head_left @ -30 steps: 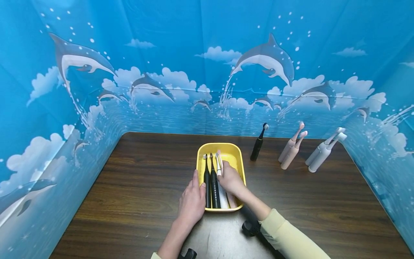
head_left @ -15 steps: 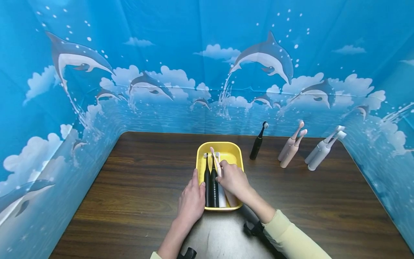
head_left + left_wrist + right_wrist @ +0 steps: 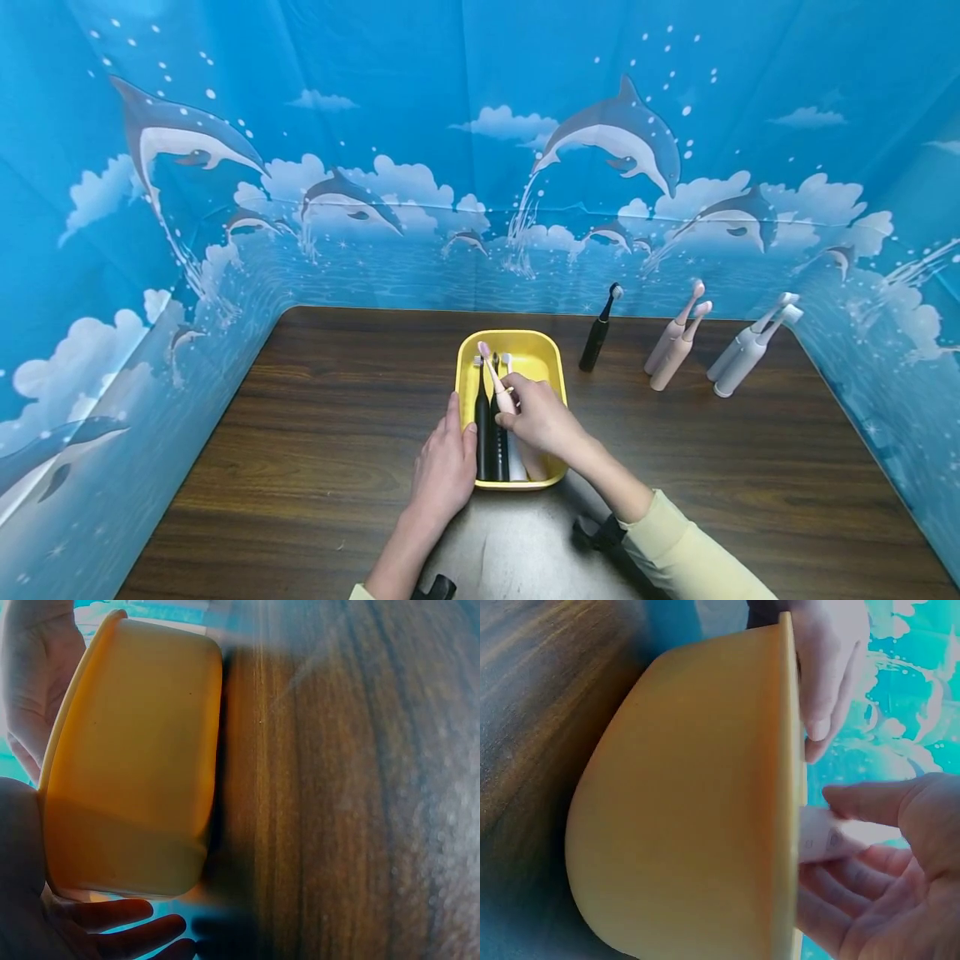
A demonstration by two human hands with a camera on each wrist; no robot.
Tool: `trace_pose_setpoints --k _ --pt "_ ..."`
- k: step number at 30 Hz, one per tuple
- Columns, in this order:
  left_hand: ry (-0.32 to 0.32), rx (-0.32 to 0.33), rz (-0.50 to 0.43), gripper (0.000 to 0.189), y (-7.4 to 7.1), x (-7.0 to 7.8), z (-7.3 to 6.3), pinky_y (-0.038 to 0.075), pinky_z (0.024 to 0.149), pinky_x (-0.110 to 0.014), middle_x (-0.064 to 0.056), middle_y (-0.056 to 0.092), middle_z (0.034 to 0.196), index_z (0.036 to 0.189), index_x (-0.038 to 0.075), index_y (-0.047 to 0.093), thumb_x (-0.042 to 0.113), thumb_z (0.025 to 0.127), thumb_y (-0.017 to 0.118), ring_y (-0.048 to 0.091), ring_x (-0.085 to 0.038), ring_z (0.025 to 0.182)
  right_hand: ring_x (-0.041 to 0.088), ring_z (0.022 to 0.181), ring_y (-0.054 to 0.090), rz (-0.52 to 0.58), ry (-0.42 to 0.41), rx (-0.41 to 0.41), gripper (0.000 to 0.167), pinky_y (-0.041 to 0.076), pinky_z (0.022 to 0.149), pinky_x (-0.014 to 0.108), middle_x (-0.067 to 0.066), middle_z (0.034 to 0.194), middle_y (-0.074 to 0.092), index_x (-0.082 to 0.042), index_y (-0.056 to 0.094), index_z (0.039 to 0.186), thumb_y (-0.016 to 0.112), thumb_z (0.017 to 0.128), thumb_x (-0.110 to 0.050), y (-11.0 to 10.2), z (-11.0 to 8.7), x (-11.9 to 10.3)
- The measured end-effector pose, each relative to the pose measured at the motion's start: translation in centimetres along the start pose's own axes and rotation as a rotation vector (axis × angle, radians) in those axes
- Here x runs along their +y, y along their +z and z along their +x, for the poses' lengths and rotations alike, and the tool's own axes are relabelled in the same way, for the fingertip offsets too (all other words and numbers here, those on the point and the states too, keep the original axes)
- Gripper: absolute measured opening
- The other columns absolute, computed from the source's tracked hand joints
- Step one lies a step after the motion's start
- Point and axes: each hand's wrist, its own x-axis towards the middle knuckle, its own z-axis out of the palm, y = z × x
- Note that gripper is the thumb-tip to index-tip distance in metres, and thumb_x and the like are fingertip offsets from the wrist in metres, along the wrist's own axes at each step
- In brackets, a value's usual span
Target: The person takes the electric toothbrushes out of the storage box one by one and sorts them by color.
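Note:
A yellow tray [image 3: 538,358] holds two black electric toothbrushes [image 3: 482,429] and a white one [image 3: 516,467], side by side. My left hand [image 3: 441,467] holds the tray's left side, thumb over the rim and fingers outside the wall [image 3: 135,750]. In my right hand [image 3: 546,418] is a pink electric toothbrush [image 3: 501,393], gripped between thumb and fingers. Its head leans left over the black brushes, while its lower end is still down in the tray. The right wrist view shows the pink handle [image 3: 821,836] above the rim, partly hidden by the wall.
Behind the tray to the right, a black toothbrush [image 3: 595,343] stands upright. Farther right stand two pink toothbrushes [image 3: 672,360], then two pale grey ones [image 3: 741,367]. A blue dolphin curtain [image 3: 420,250] borders the wooden table [image 3: 337,400].
My right hand has raised the pink toothbrush's upper part and swung its head left, from beside the white brush to over the black ones. The left hand stays at the tray's side.

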Motion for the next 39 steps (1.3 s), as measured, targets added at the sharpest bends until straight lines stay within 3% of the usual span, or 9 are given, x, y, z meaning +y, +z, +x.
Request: trace_pose_setpoints --k 4,9,16,26,39 --pt "0.008 0.011 -0.005 0.056 0.0 0.0 0.0 0.053 0.079 -0.062 -0.027 0.065 0.124 0.154 -0.003 0.039 0.023 0.106 0.054 0.067 -0.046 0.103 0.017 0.078 0.067 0.034 0.014 0.05 0.035 0.056 0.068 0.037 0.01 0.096 0.073 -0.003 0.068 0.116 0.083 0.086 -0.008 -0.8 -0.1 0.1" --pt "0.012 0.015 -0.009 0.056 0.0 0.1 0.0 0.053 0.079 -0.061 -0.027 0.065 0.124 0.154 -0.003 0.039 0.022 0.106 0.054 0.067 -0.046 0.103 0.017 0.078 0.067 0.111 0.008 0.138 0.034 0.057 0.068 0.036 0.007 0.091 0.072 -0.002 0.068 0.119 0.081 0.087 -0.006 -1.9 -0.2 0.4" --pt "0.007 0.0 -0.006 0.056 0.0 0.0 0.0 0.053 0.081 -0.062 -0.029 0.064 0.125 0.156 -0.001 0.037 0.022 0.107 0.052 0.066 -0.047 0.105 0.025 0.084 0.07 0.2 -0.05 0.252 0.033 0.058 0.069 0.04 0.01 0.091 0.072 -0.001 0.068 0.118 0.078 0.087 -0.001 -3.8 -0.3 0.4" --pt "0.0 -0.006 -0.004 0.055 0.0 0.1 0.0 0.052 0.08 -0.063 -0.029 0.064 0.125 0.156 -0.001 0.037 0.022 0.108 0.051 0.066 -0.047 0.105 0.027 0.091 0.072 0.219 -0.118 0.414 0.034 0.059 0.079 0.048 0.015 0.101 0.073 0.0 0.065 0.123 0.076 0.091 -0.001 -6.3 -0.7 1.2" --pt "0.003 0.0 -0.012 0.055 0.0 0.1 0.0 0.052 0.078 -0.063 -0.028 0.065 0.124 0.156 -0.001 0.038 0.022 0.108 0.051 0.066 -0.048 0.104 0.029 0.091 0.072 0.182 -0.129 0.519 0.036 0.059 0.078 0.047 0.018 0.107 0.072 0.003 0.064 0.125 0.077 0.092 -0.003 -8.4 -1.5 2.6"
